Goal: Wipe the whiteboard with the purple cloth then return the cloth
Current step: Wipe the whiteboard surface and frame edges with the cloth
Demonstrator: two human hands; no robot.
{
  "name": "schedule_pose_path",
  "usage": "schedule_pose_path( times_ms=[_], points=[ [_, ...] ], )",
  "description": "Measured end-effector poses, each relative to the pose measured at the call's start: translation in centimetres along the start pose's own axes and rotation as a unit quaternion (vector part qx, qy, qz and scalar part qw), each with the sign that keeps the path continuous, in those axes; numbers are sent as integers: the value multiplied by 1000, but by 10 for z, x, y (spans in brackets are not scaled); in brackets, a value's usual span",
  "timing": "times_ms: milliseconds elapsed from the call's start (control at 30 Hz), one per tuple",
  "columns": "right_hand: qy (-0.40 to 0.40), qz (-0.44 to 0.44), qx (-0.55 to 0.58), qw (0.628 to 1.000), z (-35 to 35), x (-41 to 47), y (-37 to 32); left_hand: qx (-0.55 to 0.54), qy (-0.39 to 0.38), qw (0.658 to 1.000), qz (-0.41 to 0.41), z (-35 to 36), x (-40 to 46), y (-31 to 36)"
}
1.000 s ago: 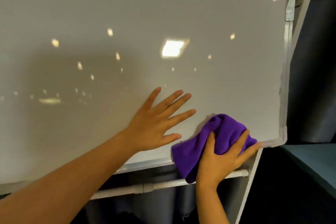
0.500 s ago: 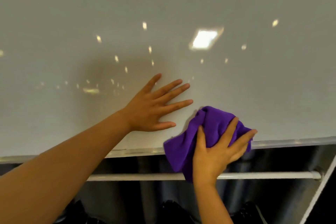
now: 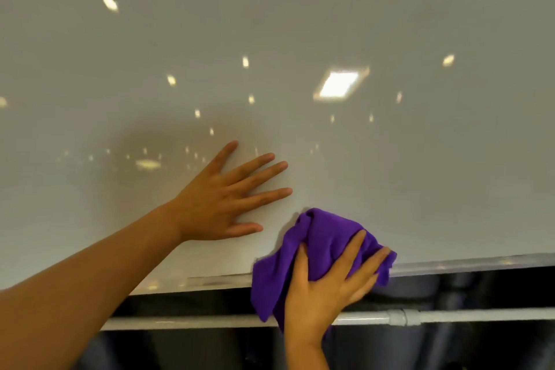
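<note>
The whiteboard (image 3: pixel 270 39) fills most of the view, glossy and blank, with ceiling lights reflected in it. My right hand (image 3: pixel 327 285) presses the crumpled purple cloth (image 3: pixel 324 237) against the board's bottom edge, fingers spread over the cloth. Part of the cloth hangs below the board's metal rim (image 3: pixel 465 263). My left hand (image 3: pixel 228 198) lies flat on the board with fingers apart, just left of and above the cloth, holding nothing.
A grey horizontal pipe (image 3: pixel 450 316) of the board's stand runs under the rim. Dark space and dim shapes lie below it.
The view has shifted left along the board, so its right edge and corner are out of sight. Both hands and the cloth have moved left along the bottom edge.
</note>
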State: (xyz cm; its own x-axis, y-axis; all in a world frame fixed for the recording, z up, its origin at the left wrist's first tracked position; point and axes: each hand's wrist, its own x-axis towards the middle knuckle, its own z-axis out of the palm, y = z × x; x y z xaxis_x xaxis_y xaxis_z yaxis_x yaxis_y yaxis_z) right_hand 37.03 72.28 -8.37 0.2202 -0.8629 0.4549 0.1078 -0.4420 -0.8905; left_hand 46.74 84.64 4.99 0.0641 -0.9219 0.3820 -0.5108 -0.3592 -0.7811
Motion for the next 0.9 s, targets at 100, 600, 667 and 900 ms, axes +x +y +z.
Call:
schedule_pose_path(
  times_ms=[100, 600, 667, 900],
  points=[
    [-23, -18, -11, 1000, 13, -29, -17, -3, -2, 1000, 14, 2, -22, -20],
    [46, 20, 7, 999, 4, -21, -21, -16, -17, 1000, 8, 12, -104, -52],
    [69, 19, 18, 997, 24, -47, -32, -16, -9, 999, 30, 20, -115, -66],
    [86, 18, 53, 995, 117, -162, -77, -4, -5, 998, 59, 32, -192, -121]
  ],
)
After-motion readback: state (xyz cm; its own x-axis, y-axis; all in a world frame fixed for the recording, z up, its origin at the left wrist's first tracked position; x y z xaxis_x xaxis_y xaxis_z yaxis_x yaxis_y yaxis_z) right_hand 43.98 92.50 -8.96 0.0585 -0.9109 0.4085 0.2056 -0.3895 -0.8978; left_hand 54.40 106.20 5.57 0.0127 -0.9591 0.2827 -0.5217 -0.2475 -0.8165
